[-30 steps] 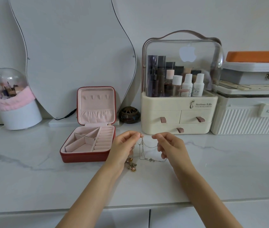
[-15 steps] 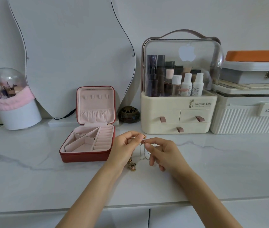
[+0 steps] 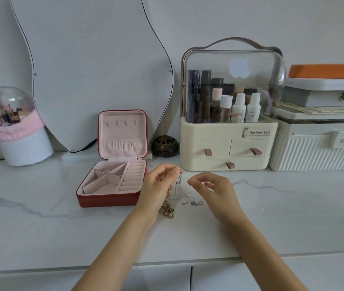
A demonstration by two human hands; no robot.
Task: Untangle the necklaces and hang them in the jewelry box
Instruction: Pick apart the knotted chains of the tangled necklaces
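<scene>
My left hand (image 3: 156, 186) pinches the top of a tangle of necklaces (image 3: 179, 182) above the white marble counter (image 3: 272, 217). Thin silver chains hang from it, with small silver pendants (image 3: 194, 203) lying on the counter. Gold pendants (image 3: 168, 211) lie by my left wrist. My right hand (image 3: 216, 191) hovers just right of the tangle, fingers curled, thumb and forefinger tips together. Whether a fine strand lies between them I cannot tell. The red jewelry box (image 3: 112, 199) stands open to the left. Its pink lid holds a row of hooks (image 3: 122, 123) above a gathered pocket.
A cream cosmetics organiser (image 3: 225, 150) with a clear cover stands right behind my hands. White storage boxes (image 3: 318, 152) are at the far right. A wavy mirror (image 3: 95, 70), a small dark pot (image 3: 165, 146) and a domed brush holder (image 3: 17, 133) line the back.
My right hand drew a strand to the right, came back to the tangle, and has now moved right again. My left hand has kept its pinch on the necklaces throughout.
</scene>
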